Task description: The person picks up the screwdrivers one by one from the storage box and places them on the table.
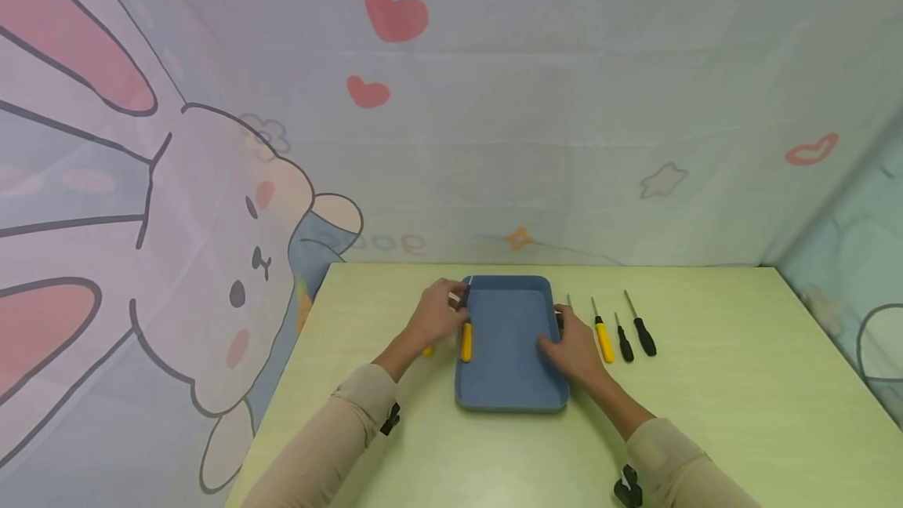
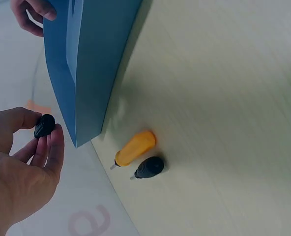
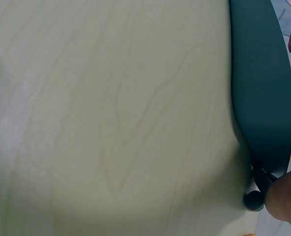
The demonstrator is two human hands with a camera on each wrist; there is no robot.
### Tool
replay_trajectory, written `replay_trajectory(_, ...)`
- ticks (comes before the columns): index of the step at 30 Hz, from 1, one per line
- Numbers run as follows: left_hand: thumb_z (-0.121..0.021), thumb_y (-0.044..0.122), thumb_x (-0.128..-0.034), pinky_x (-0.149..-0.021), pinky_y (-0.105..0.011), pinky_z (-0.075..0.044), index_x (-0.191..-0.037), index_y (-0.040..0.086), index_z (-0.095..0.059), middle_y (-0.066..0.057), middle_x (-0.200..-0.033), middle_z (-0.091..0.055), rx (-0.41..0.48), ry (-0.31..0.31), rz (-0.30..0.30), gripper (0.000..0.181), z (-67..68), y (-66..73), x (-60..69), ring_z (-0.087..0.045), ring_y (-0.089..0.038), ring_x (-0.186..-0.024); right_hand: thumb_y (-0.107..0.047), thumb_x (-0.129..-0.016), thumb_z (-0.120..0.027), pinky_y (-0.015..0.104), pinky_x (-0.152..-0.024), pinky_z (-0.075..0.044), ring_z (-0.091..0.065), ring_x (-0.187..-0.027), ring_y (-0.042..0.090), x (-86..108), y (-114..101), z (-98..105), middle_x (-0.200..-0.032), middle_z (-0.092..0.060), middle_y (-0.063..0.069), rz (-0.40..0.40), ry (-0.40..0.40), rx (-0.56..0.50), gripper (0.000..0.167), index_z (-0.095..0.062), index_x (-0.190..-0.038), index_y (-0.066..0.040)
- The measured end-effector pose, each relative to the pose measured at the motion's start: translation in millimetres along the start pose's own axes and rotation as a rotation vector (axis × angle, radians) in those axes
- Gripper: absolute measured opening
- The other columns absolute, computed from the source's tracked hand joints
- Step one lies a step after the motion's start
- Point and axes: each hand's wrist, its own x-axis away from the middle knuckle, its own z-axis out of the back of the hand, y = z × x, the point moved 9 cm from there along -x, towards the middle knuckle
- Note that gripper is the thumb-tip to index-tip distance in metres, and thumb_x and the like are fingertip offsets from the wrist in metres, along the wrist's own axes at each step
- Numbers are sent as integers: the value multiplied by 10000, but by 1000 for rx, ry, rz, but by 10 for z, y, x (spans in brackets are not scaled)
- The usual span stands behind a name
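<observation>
My left hand (image 1: 443, 312) pinches a black-handled screwdriver (image 2: 44, 126) between thumb and fingertips, above the left rim of a blue-grey tray (image 1: 511, 351). Inside the tray, along its left wall, lies a yellow-handled screwdriver (image 1: 466, 342). My right hand (image 1: 574, 347) grips the tray's right wall, with the thumb over the inside and the fingers on the outer side. Close by those fingers is another screwdriver with a black handle (image 3: 253, 200), mostly hidden by the hand in the head view.
Right of the tray, a yellow-handled screwdriver (image 1: 603, 342) and two black-handled screwdrivers (image 1: 625, 347) lie on the pale table (image 1: 741, 382). Left of it lie a yellow-handled screwdriver (image 2: 135, 148) and a black-handled one (image 2: 149, 167). A printed cloth (image 1: 494, 139) hangs behind the table.
</observation>
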Motion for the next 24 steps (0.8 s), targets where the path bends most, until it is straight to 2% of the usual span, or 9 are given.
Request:
replay_trajectory(7, -702, 13, -944, -835, -340, -619, -1418, -17, -615, -145, -1277, -611, -18, 17, 5, 483, 80, -33, 32, -675, -279, -1098, -168, -937, -726, 601, -1040, -524, -621, -1252, 472, 0, -1, 5, -1357, -627, 339, 1, 0, 2, 671, -452, -1495, 85)
replay_trajectory(24, -695, -17, -953, -808, -356, -621, -1388, -51, -621, -180, -1250, -623, 3, 41, 6, 442, 232, -139, 114, -693, -297, -1069, -161, -929, -722, 598, -1014, -540, -637, -1226, 471, -1, -14, 8, -1332, -640, 340, 16, 6, -1, 670, -459, -1488, 96)
